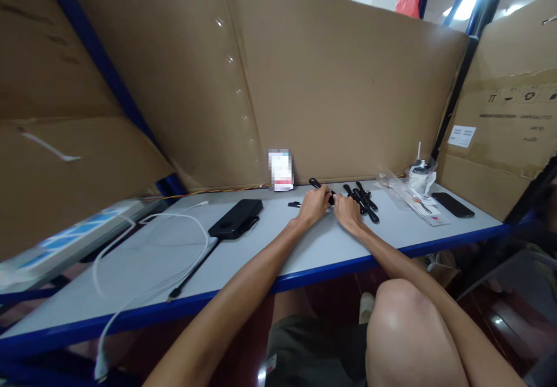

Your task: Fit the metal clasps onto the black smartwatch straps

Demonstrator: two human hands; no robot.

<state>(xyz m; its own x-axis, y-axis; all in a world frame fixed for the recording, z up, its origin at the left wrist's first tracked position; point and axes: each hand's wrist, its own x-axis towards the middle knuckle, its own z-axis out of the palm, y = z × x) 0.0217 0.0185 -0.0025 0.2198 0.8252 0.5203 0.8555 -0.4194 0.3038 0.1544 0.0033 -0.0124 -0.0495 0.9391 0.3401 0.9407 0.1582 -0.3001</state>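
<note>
A slim black-handled tool with a hole near its handle end is held over the table close to the back panel. My left hand is closed round its middle, palm down. The fingers of my right hand are closed at the other end of the same tool, which they mostly cover. Just right of my right hand lies a loose pile of several similar black tools. A small flat black piece rests on the table left of my left hand.
The grey table has a blue front edge. A black power bank and white cables lie left, beside a power strip. Plastic packets, a lidded cup and a phone are right. Cardboard walls the back.
</note>
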